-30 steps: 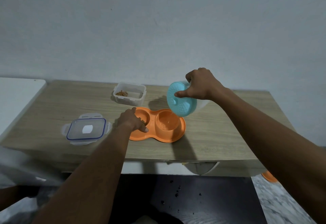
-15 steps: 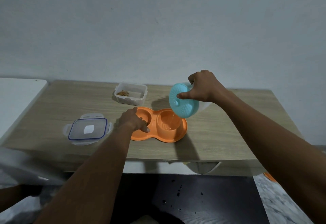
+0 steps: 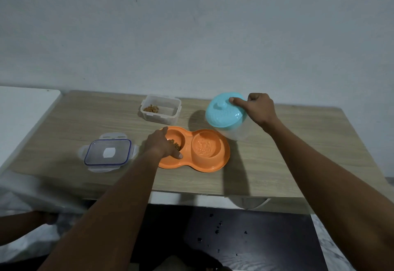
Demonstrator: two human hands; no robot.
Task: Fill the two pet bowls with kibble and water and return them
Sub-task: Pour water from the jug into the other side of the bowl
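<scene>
Head camera looks down at a wooden table [image 3: 287, 164] by a pale wall [image 3: 191, 25]. At the far left, a white top [image 3: 25, 108] sits next to the table. On the left part of the table lies a flat lid [image 3: 107, 152], clear with a blue line round it. Farther back and a bit to the right stands a clear box [image 3: 170, 113] with no lid on. A few leftover kibble bits [image 3: 151, 108] lie in its left corner.

The left hand [image 3: 163, 144] reaches in from below and holds the left end of the orange double bowl [image 3: 221, 161]. Its fingers bend over the far rim and its thumb lies flat on the near rim. The orange double bowl sits flat on the table, in the middle, closer to the front edge. Its left cup has kibble [image 3: 176, 144] in it, partly hidden by the hand. Its right cup has water [image 3: 205, 145] in it.

Just behind and to the right of the right cup is the jug [image 3: 237, 135], with a clear body and a blue lid [image 3: 223, 112]. The jug leans toward the bowl. I cannot tell if its bottom touches the table. The right hand [image 3: 259, 108] is curled round the jug from the right side, and its thumb presses on the lid's edge. The two hands are well apart. Below the table, a dark surface [image 3: 255, 238] shows small black specks.
</scene>
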